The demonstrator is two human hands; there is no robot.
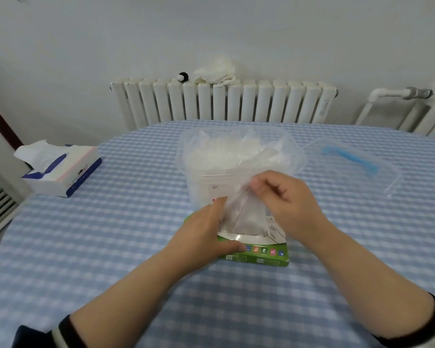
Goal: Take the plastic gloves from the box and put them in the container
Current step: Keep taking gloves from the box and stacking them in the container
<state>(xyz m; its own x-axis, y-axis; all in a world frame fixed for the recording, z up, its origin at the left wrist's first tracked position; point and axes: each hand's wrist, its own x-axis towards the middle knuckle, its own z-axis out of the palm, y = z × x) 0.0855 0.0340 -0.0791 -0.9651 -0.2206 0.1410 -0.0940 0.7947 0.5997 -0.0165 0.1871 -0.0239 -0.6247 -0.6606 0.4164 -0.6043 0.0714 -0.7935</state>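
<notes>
A green glove box (261, 257) lies flat on the table in front of me. My left hand (204, 237) rests on its left side, thumb along the front edge, fingers against the top. My right hand (286, 199) pinches a clear plastic glove (241, 212) that rises out of the box's opening. Just behind the box stands a clear plastic container (236, 169) with several crumpled plastic gloves (226, 154) inside it.
The container's clear lid (357, 167) with a blue handle lies to the right. A tissue box (60, 169) sits at the left edge of the blue checked tablecloth (126, 234). A white radiator (224, 101) with cloth on top stands behind the table.
</notes>
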